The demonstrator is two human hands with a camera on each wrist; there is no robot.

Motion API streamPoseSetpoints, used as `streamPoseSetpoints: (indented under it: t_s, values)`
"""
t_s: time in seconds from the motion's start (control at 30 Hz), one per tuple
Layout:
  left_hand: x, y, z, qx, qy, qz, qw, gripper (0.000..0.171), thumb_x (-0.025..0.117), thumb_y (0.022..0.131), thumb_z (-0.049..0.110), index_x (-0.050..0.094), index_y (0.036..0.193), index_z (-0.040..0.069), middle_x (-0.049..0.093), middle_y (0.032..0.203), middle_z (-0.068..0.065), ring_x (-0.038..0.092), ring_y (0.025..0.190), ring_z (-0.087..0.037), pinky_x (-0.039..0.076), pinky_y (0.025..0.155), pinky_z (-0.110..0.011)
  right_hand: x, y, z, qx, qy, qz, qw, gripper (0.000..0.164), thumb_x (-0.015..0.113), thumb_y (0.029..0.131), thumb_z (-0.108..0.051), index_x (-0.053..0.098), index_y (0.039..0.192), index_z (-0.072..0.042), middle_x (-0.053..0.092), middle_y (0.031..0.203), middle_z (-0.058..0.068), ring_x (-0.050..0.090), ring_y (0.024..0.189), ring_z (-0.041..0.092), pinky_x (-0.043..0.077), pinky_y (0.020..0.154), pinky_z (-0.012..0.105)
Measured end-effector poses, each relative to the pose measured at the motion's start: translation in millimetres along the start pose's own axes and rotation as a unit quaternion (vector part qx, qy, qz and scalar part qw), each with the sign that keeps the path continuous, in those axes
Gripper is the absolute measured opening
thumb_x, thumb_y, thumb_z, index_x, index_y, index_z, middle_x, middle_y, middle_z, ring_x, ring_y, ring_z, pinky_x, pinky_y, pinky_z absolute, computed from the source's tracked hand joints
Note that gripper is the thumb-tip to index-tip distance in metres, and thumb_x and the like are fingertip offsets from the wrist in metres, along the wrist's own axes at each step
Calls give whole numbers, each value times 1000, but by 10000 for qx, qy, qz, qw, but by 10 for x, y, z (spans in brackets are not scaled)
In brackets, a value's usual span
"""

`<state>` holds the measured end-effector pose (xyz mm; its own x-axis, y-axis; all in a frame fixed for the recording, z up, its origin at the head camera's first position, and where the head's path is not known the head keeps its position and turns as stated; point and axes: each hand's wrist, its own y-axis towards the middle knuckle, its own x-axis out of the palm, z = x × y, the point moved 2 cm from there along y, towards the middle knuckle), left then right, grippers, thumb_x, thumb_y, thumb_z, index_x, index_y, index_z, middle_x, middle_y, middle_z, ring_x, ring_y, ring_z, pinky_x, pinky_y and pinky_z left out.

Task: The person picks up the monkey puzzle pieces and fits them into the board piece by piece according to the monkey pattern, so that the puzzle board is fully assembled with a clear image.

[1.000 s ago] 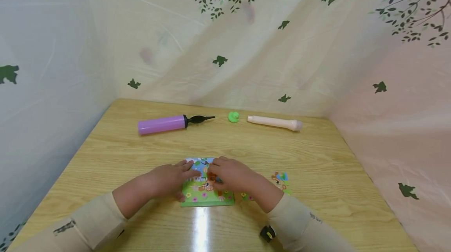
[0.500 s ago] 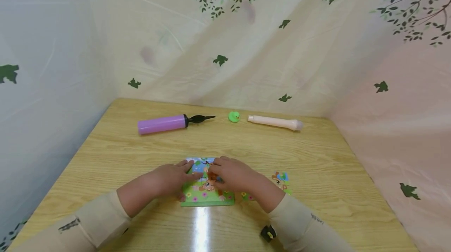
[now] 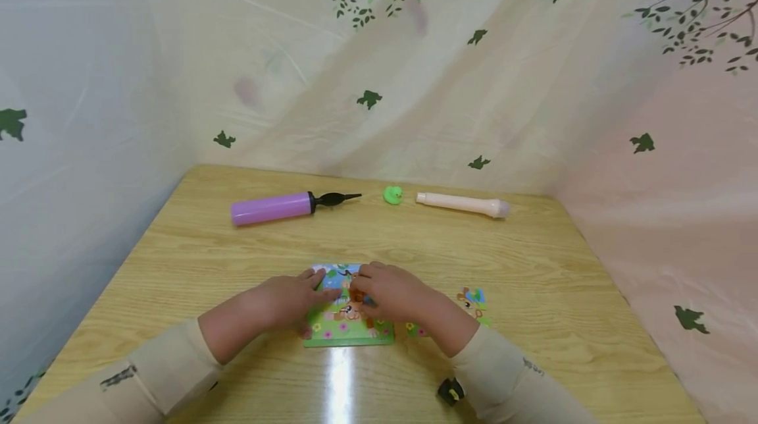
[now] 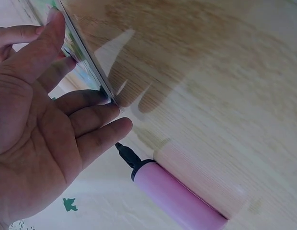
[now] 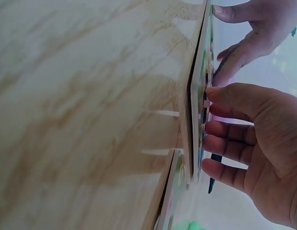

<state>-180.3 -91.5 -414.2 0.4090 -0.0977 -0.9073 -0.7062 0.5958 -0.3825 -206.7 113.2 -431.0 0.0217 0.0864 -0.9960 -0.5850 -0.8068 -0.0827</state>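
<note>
A picture puzzle board (image 3: 349, 333) with cartoon animals, flowers and a green border lies on the wooden table. At its left side my left hand (image 3: 283, 302) rests with fingers spread across the picture. Seen from the left wrist, two fingertips (image 4: 110, 111) lie at the board's edge. My right hand (image 3: 393, 293) reaches over the right half, its fingertips on the picture near a brown figure. In the right wrist view, the thumb (image 5: 230, 97) and fingers touch the board's face. A loose puzzle piece (image 3: 472, 304) with an animal lies to the right, another flowered piece (image 3: 414, 330) partly behind the right wrist.
Along the back of the table lie a purple balloon pump (image 3: 272, 209) with a black nozzle, a green toy duck (image 3: 393, 195) and a pale pink stick (image 3: 462, 205). Printed cloth (image 3: 331, 114) hangs behind and at both sides. A small black item (image 3: 451, 392) shows by the right sleeve.
My left forearm has shifted slightly right and its fingers a little further over the board. The right hand has stayed almost still on the puzzle.
</note>
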Motion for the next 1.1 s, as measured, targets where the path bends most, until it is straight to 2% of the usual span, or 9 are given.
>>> streamPoseSetpoints:
  t_s: [0.4,0.6,0.87,1.1]
  values:
    - [29,-2,-48,-54,-382,41,9992,81,80,77,33,43,149,26,25,160,-20,27,146,-39,48,99,-57,-4,29,-34,-147,11,111,9998,26,60,97,-41,66,115,-23,59,110,-7,56,100,10,52,88,26]
    - [31,14,-44,13,-220,32,9998,84,78,78,36,39,151,29,24,160,-20,27,147,-37,50,97,-55,-2,6,-9,41,30,-21,10000,25,60,97,-41,65,114,-24,59,109,-7,54,98,10,52,85,26]
    - [-6,34,15,-17,145,-59,9999,83,77,78,39,39,151,32,26,159,-21,30,145,-38,53,95,-52,14,-27,20,-26,98,78,9999,19,61,96,-40,66,107,-25,59,105,-9,53,92,9,51,82,25]
    - [-32,58,53,-121,449,-143,9988,85,78,77,40,38,152,30,29,158,-22,35,143,-38,56,90,-49,-6,-25,7,48,123,38,9999,21,61,96,-40,65,109,-24,59,107,-7,54,96,10,52,84,26]
